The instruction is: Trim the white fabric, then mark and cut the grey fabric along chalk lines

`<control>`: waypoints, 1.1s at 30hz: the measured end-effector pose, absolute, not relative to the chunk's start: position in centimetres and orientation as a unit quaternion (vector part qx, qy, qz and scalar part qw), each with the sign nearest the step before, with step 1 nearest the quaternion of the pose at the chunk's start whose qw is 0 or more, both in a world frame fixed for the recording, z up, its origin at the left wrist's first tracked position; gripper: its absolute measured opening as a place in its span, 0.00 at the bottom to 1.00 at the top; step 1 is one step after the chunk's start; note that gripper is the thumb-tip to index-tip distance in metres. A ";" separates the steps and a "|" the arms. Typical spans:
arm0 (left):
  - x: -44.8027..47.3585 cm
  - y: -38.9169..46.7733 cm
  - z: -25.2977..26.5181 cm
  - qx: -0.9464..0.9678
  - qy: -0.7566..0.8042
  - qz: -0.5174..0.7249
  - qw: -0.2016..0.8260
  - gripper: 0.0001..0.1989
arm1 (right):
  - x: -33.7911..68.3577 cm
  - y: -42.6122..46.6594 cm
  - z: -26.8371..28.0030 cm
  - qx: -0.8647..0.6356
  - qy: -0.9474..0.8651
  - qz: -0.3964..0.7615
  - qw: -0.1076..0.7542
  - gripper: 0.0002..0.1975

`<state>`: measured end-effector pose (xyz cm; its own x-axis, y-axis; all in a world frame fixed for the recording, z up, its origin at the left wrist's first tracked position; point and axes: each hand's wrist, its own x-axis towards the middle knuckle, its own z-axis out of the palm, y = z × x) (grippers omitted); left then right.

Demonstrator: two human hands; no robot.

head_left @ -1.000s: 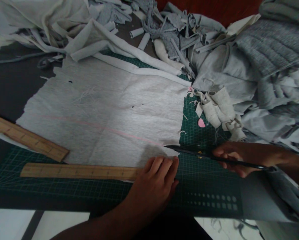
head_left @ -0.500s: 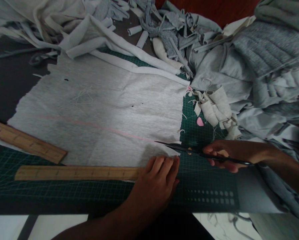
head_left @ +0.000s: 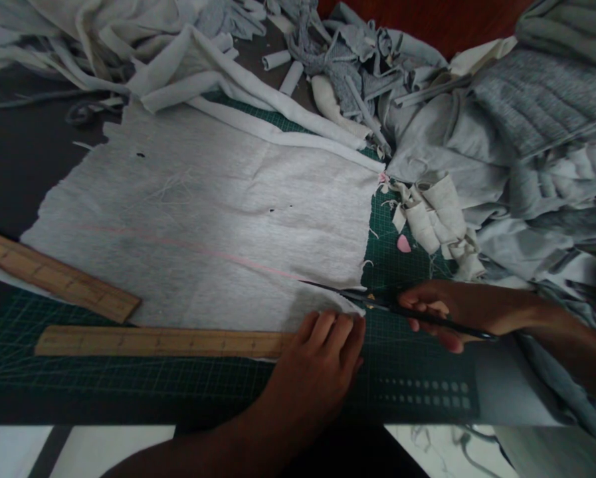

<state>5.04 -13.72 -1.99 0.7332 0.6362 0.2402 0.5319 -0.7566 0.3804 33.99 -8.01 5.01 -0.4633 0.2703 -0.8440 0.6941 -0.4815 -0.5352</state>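
A light grey fabric piece (head_left: 218, 199) lies flat, with a faint pink line running slantwise across it. My right hand (head_left: 437, 309) is closed round the handles of black scissors (head_left: 382, 302). Their blades reach left into the fabric along the pink line, and a slit opens at its right edge. Just below the blades, my left hand (head_left: 322, 352) is closed on the fabric's lower right corner, fingers bent and together. It also covers the right end of a wooden ruler (head_left: 163, 342). What lies beneath the palm is hidden.
A green cutting mat (head_left: 417, 358) lies under the fabric. Another wooden ruler (head_left: 63, 279) sits at the left. Grey cloth scraps (head_left: 442, 139) pile up at the back and right, beside cream rolled strips (head_left: 427, 219) and a pink chalk-like piece (head_left: 403, 243).
The scissors have moved slightly left along the pink line, deeper into the fabric. My left hand stays on the corner. The whole view has shifted a little.
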 end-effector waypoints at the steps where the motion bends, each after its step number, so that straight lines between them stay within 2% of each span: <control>1: 5.1 -13.7 -2.0 0.920 0.317 0.180 0.145 0.21 | 33.9 -8.1 5.0 0.495 0.490 -0.702 0.147 0.17; 5: 5.1 -13.6 -1.9 0.921 0.314 0.178 0.144 0.21 | 33.8 -8.3 4.7 0.476 0.511 -0.708 0.104 0.24; 22: 5.2 -13.5 -1.6 0.921 0.317 0.165 0.154 0.20 | 34.2 -8.5 3.7 0.485 0.516 -0.698 0.109 0.30; 28: 5.2 -13.5 -1.6 0.920 0.318 0.175 0.151 0.20 | 34.2 -8.6 3.5 0.486 0.467 -0.733 0.085 0.42; 33: 5.1 -13.6 -1.6 0.919 0.320 0.171 0.157 0.19 | 33.4 -8.3 4.3 0.486 0.447 -0.747 0.072 0.39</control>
